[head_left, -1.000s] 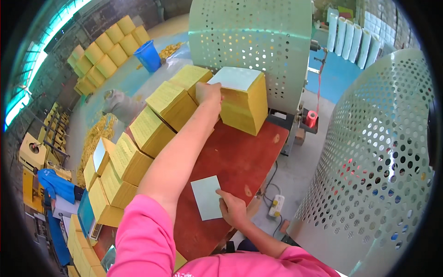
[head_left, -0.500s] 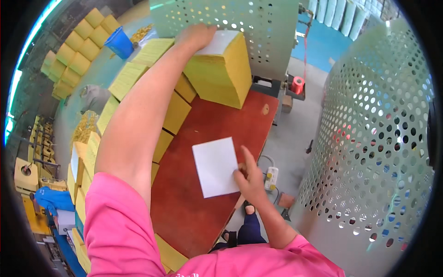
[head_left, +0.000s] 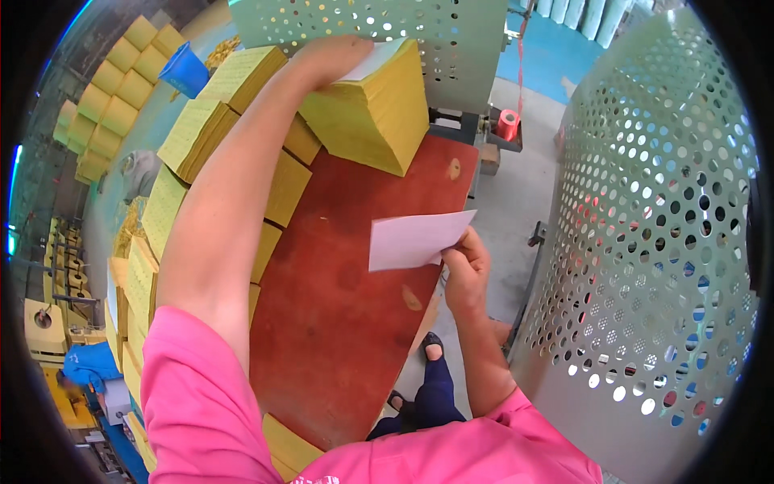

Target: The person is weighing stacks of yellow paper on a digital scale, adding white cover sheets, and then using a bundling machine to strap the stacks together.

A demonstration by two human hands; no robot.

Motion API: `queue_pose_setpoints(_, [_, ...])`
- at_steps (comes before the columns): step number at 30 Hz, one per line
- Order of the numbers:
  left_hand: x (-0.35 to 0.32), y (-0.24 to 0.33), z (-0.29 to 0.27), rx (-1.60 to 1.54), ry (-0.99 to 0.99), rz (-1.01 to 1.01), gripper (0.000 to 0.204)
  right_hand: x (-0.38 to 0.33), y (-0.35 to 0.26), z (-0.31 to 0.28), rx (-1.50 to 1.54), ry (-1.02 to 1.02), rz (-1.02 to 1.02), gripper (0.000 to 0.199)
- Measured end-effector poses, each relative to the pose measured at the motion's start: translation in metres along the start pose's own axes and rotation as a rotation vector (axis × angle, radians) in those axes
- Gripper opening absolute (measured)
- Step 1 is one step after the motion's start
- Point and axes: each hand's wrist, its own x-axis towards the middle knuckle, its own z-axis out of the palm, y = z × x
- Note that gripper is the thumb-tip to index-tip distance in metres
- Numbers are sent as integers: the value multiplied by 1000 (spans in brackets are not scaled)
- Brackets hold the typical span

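My right hand [head_left: 468, 270] pinches a white paper sheet [head_left: 415, 240] by its right edge, thumb on top. The sheet is lifted and tilted above the red-brown tabletop [head_left: 339, 323]. At the far end, my left hand [head_left: 337, 58] rests on the upper left of a tall stack of yellow paper [head_left: 371, 121] with a white sheet on top. The left fingers are mostly hidden behind the back of that hand, so I cannot tell how they are bent.
Along the left side run several yellow paper stacks [head_left: 193, 137]. Beyond them stand a blue bucket [head_left: 185, 71] and a person in blue [head_left: 90, 365]. Perforated green metal panels rise at the far side [head_left: 459, 48] and right [head_left: 637, 242]. A pink spool [head_left: 507, 124] sits past the table's right edge.
My right hand has closed on the white sheet and lifted it, tilting it and moving it toward the far right. The left hand stays at the tall stack. The whole view has shifted slightly.
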Motion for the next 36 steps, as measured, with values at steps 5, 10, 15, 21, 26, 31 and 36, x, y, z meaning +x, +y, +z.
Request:
queue_pose_setpoints(5, [-15,-3,1,72,3,194,51,-36,5,-12,42,-54,58,14])
queue_pose_setpoints(10, [-18,19,-2,80,-86,145,52,-51,-7,-20,121,-5,81,13])
queue_pose_setpoints(15, [-61,18,13,43,29,290,49,-65,-7,-20,165,-47,113,13])
queue_pose_setpoints(21, [-173,43,10,22,-59,401,46,-129,2,-55,287,-153,350,10])
queue_pose_setpoints(26, [-310,69,4,141,-22,594,49,-198,13,-100,731,-178,694,44])
queue_pose_setpoints(31, [-433,84,-11,98,-152,598,47,-253,40,-115,962,-320,546,34])
queue_pose_setpoints(36, [-477,91,-12,213,-69,646,57,-279,3,-49,687,-207,679,36])
